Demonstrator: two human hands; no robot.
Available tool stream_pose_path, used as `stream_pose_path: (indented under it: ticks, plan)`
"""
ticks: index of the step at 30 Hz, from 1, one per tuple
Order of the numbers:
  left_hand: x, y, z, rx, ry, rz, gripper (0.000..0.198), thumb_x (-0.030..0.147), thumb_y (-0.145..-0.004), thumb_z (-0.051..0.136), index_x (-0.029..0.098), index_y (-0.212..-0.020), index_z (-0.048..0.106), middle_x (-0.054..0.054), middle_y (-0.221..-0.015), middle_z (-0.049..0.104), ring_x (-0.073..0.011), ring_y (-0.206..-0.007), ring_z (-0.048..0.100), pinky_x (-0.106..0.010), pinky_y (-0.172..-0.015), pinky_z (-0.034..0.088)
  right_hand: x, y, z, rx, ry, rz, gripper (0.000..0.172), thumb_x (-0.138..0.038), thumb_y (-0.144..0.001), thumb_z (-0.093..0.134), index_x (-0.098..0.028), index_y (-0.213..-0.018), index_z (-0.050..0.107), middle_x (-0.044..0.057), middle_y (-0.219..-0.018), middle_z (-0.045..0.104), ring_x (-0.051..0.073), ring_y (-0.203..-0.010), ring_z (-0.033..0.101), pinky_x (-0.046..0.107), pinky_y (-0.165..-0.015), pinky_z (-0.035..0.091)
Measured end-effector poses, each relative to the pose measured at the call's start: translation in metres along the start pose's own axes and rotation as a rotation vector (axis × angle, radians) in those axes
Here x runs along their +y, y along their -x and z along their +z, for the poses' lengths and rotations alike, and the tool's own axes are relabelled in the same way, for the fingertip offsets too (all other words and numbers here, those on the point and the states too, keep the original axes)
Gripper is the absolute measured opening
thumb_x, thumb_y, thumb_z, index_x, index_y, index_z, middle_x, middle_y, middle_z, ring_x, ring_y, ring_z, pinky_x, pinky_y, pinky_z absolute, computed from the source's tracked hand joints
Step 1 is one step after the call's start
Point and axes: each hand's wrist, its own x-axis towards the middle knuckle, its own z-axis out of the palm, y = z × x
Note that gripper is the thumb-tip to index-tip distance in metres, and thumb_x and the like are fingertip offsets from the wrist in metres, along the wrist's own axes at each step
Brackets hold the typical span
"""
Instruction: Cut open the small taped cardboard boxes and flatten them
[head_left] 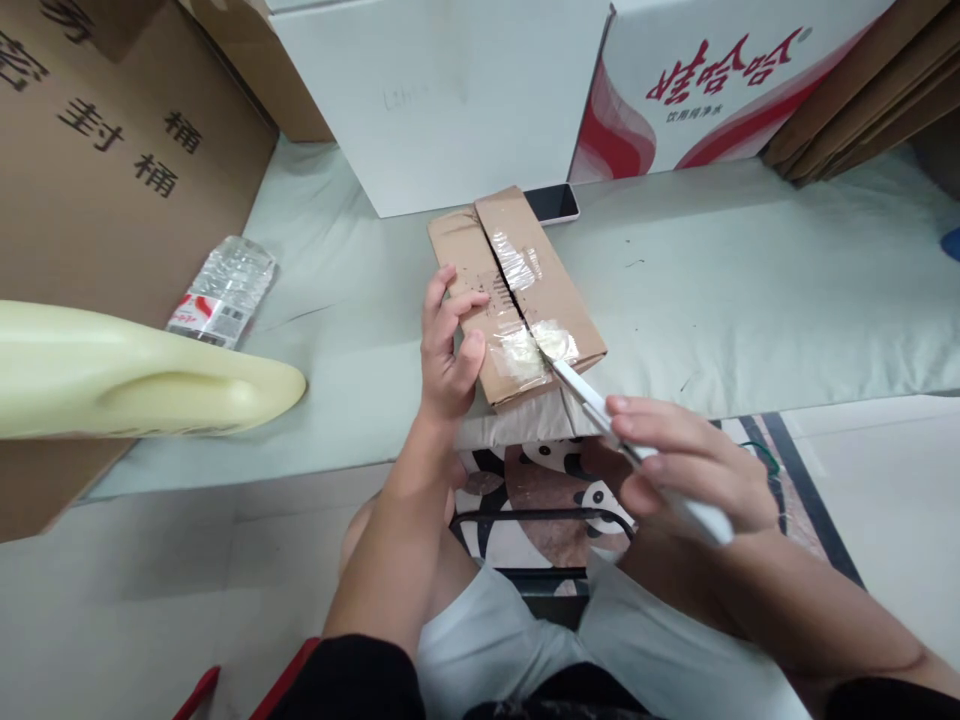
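Note:
A small brown cardboard box [551,270] lies at an angle near the front edge of the cloth-covered surface. Clear tape crosses its top in two places, and a dark gap runs along the middle seam. My left hand [450,350] grips the box's left side, with fingertips resting on the top flap. In my right hand [694,460] is a white-handled knife [589,397], held between thumb and fingers. Its tip meets the seam at the nearer strip of tape, which looks whitish and crumpled there.
Behind the box lies a phone [553,203], in front of a white carton [465,90] and a red-and-white carton [697,90]. Leftward are a plastic bottle [225,290], a pale yellow rounded object [150,375] and a large cardboard box [127,170]. Folded cardboard [862,100] stands back right.

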Motion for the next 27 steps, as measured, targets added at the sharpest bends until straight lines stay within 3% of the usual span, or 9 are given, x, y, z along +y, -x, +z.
stream_pose_path:
  ticks: [2, 4, 7, 10, 14, 18, 20, 23, 27]
  plan:
    - [0.0, 0.0, 0.0, -0.007, 0.014, 0.001, 0.045, 0.063, -0.101, 0.044, 0.029, -0.119, 0.066, -0.01, -0.157, 0.048, -0.0335, -0.151, 0.042, -0.054, -0.126, 0.032, 0.012, -0.004, 0.009, 0.278, -0.149, -0.056, 0.026, -0.036, -0.094, 0.074, -0.029, -0.119, 0.074, -0.001, -0.107, 0.08, 0.015, -0.096, 0.079, 0.029, -0.084, 0.07]
    - [0.0, 0.001, 0.001, -0.015, 0.015, -0.006, 0.046, 0.064, -0.101, 0.044, 0.029, -0.12, 0.065, -0.01, -0.158, 0.047, -0.0343, -0.152, 0.042, -0.056, -0.126, 0.032, 0.024, -0.006, 0.017, 0.441, -0.269, 0.078, 0.025, -0.038, -0.097, 0.071, -0.034, -0.122, 0.073, -0.004, -0.109, 0.08, 0.012, -0.1, 0.078, 0.026, -0.09, 0.068]
    - [-0.001, 0.001, 0.002, -0.015, 0.012, -0.004, 0.047, 0.065, -0.1, 0.043, 0.029, -0.121, 0.065, -0.01, -0.157, 0.047, -0.0345, -0.152, 0.042, -0.056, -0.126, 0.032, 0.037, -0.001, 0.02, 0.414, -0.327, 0.404, 0.021, -0.041, -0.106, 0.055, -0.04, -0.123, 0.069, -0.004, -0.114, 0.079, 0.013, -0.106, 0.078, 0.033, -0.094, 0.068]
    - [-0.001, 0.001, 0.003, -0.011, -0.012, -0.012, 0.05, 0.068, -0.1, 0.042, 0.028, -0.12, 0.065, -0.011, -0.156, 0.048, -0.0345, -0.153, 0.04, -0.057, -0.127, 0.031, 0.043, 0.004, 0.016, 0.445, -0.359, 0.531, 0.025, -0.042, -0.109, 0.046, -0.039, -0.122, 0.067, -0.003, -0.116, 0.078, 0.015, -0.108, 0.078, 0.036, -0.096, 0.067]
    - [-0.001, 0.002, 0.001, 0.004, -0.019, -0.026, 0.051, 0.069, -0.099, 0.042, 0.028, -0.12, 0.066, -0.011, -0.157, 0.048, -0.0341, -0.154, 0.039, -0.057, -0.128, 0.03, 0.042, -0.003, -0.001, 0.544, -0.305, 0.482, 0.027, -0.045, -0.109, 0.045, -0.037, -0.12, 0.068, -0.001, -0.112, 0.078, 0.018, -0.104, 0.078, 0.036, -0.092, 0.066]
    - [-0.004, 0.002, -0.004, 0.002, 0.012, -0.036, 0.05, 0.068, -0.099, 0.045, 0.029, -0.12, 0.067, -0.01, -0.159, 0.048, -0.0336, -0.155, 0.038, -0.056, -0.128, 0.031, 0.053, -0.015, -0.017, 0.639, 0.005, 0.203, 0.023, -0.037, -0.106, 0.051, -0.04, -0.116, 0.071, -0.001, -0.104, 0.074, 0.018, -0.1, 0.074, 0.035, -0.086, 0.06]
    - [-0.006, 0.001, -0.008, 0.004, 0.056, -0.054, 0.048, 0.067, -0.098, 0.049, 0.029, -0.12, 0.068, -0.01, -0.161, 0.047, -0.0332, -0.156, 0.038, -0.055, -0.128, 0.032, 0.068, -0.012, -0.016, 0.453, 0.3, 0.152, 0.022, -0.031, -0.102, 0.057, -0.034, -0.115, 0.074, 0.003, -0.097, 0.071, 0.02, -0.092, 0.071, 0.038, -0.083, 0.057]
    - [-0.011, -0.002, -0.016, 0.047, 0.153, -0.139, 0.044, 0.063, -0.095, 0.056, 0.028, -0.118, 0.071, -0.008, -0.165, 0.044, -0.0322, -0.158, 0.035, -0.051, -0.128, 0.034, 0.093, 0.001, -0.006, -0.056, 0.668, 0.392, 0.032, -0.025, -0.098, 0.053, -0.025, -0.12, 0.076, 0.01, -0.092, 0.068, 0.025, -0.087, 0.066, 0.047, -0.082, 0.054]
    - [-0.021, -0.005, -0.026, 0.133, 0.28, -0.372, 0.038, 0.054, -0.091, 0.065, 0.03, -0.119, 0.073, -0.003, -0.17, 0.038, -0.0296, -0.162, 0.028, -0.044, -0.128, 0.034, 0.106, 0.012, 0.01, -0.419, 0.837, 0.672, 0.049, -0.025, -0.093, 0.052, -0.026, -0.139, 0.069, 0.018, -0.123, 0.067, 0.038, -0.117, 0.061, 0.062, -0.099, 0.045]
